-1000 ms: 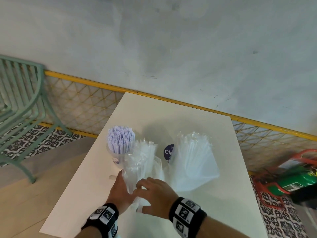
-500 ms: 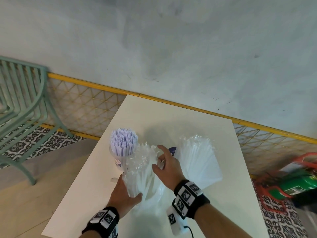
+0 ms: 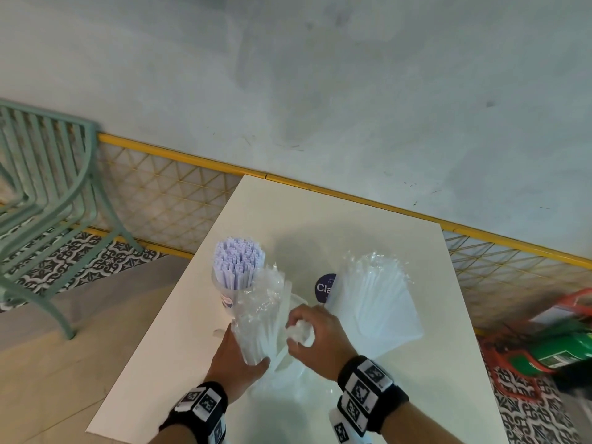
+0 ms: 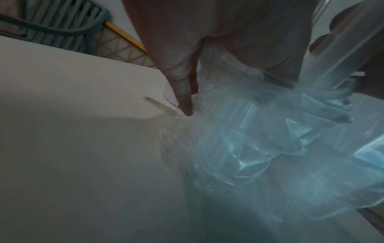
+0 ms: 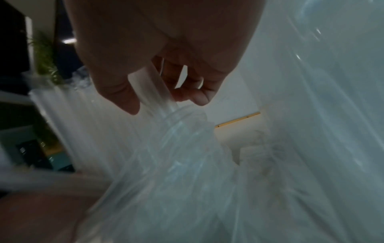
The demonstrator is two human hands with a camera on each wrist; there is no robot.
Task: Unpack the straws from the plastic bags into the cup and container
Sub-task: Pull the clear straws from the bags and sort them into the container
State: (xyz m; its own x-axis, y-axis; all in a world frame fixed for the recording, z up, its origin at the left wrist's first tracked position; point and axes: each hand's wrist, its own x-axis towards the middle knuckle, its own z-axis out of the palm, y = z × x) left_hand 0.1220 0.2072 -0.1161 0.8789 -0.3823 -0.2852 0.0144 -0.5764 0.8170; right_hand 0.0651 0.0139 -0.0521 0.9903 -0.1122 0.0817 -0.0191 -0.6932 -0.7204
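A clear cup (image 3: 228, 298) packed with pale purple straws (image 3: 238, 262) stands at the table's left. Beside it my left hand (image 3: 238, 357) grips an upright bundle of clear straws (image 3: 267, 315) wrapped in a plastic bag (image 4: 259, 139). My right hand (image 3: 315, 339) pinches bunched plastic of that bag (image 5: 164, 105) just right of the bundle. A second bag of clear straws (image 3: 373, 299) leans upright at the right, partly covering a container with a dark blue label (image 3: 325, 288).
The white table (image 3: 368, 232) ends at a yellow mesh rail (image 3: 179, 193) against a grey wall. A green metal chair (image 3: 48, 174) stands at the left. A green cylinder in a red frame (image 3: 563, 344) lies on the floor at the right.
My right hand went up to the top of the bundle, then came back down and closed on bunched plastic. The left hand kept its grip low on the bundle.
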